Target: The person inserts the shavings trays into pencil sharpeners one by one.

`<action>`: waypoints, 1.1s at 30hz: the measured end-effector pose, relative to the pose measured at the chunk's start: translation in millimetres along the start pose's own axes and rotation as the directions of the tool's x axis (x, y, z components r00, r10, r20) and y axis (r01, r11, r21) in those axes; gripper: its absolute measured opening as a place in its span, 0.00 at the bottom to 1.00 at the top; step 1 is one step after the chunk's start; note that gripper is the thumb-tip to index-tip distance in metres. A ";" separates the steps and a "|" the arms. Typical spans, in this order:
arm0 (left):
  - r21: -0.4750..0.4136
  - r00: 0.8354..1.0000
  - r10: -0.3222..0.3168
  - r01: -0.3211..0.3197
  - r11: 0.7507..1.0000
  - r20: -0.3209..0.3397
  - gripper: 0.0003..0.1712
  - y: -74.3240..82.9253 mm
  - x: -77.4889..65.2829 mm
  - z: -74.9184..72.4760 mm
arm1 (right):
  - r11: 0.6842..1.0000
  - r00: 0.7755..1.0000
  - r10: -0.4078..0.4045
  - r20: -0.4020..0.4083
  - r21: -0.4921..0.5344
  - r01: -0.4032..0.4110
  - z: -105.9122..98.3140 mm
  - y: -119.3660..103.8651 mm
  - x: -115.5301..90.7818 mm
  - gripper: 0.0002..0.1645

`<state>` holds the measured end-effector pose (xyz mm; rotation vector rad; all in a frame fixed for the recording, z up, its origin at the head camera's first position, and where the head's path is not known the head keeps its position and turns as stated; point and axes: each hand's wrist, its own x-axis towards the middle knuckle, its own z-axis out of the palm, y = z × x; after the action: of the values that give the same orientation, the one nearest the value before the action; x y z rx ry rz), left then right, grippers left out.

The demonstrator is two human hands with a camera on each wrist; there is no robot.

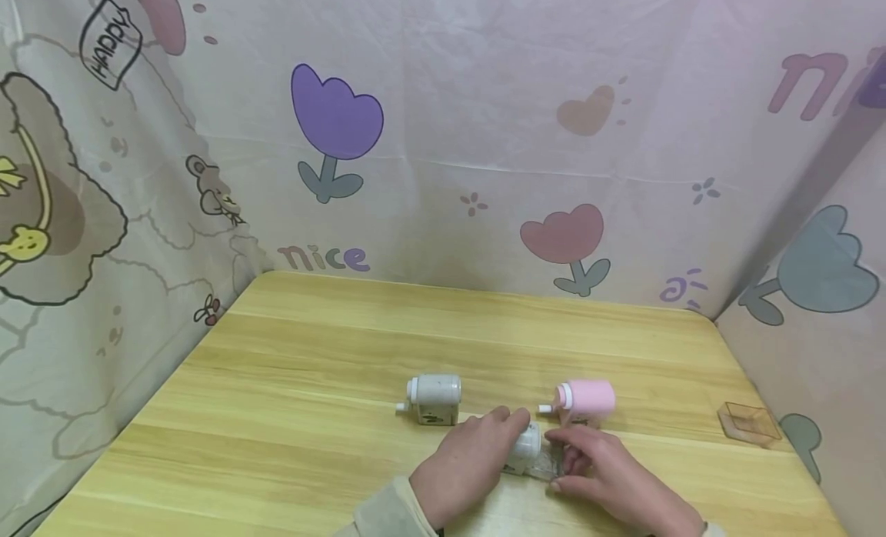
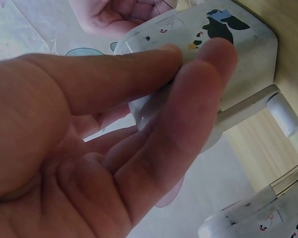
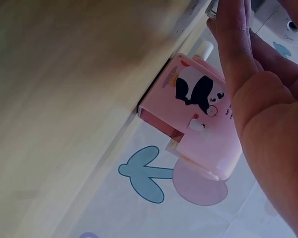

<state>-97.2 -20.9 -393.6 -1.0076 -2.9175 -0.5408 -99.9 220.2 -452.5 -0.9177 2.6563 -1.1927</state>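
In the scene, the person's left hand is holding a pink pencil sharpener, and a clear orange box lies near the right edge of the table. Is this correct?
Not the colour: the pencil sharpener in the left hand is white, as the head view shows. The clear orange box does lie near the right edge of the table.

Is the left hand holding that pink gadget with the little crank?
No: the left hand grips a white gadget, while the pink gadget stands just beyond the right hand.

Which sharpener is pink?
The rightmost sharpener, just beyond the right hand; the left sharpener and the middle sharpener are greyish-white.
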 end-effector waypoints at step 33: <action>-0.008 1.000 -0.008 0.008 1.000 0.016 0.22 0.2 -0.6 -0.1 | 0.997 0.997 -0.063 0.038 -0.031 0.064 4.9 2.1 8.0 0.33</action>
<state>-96.7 -21.1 -393.6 -1.0063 -2.9364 -0.5480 -106.0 213.6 -456.2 -1.0263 2.6433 -1.1368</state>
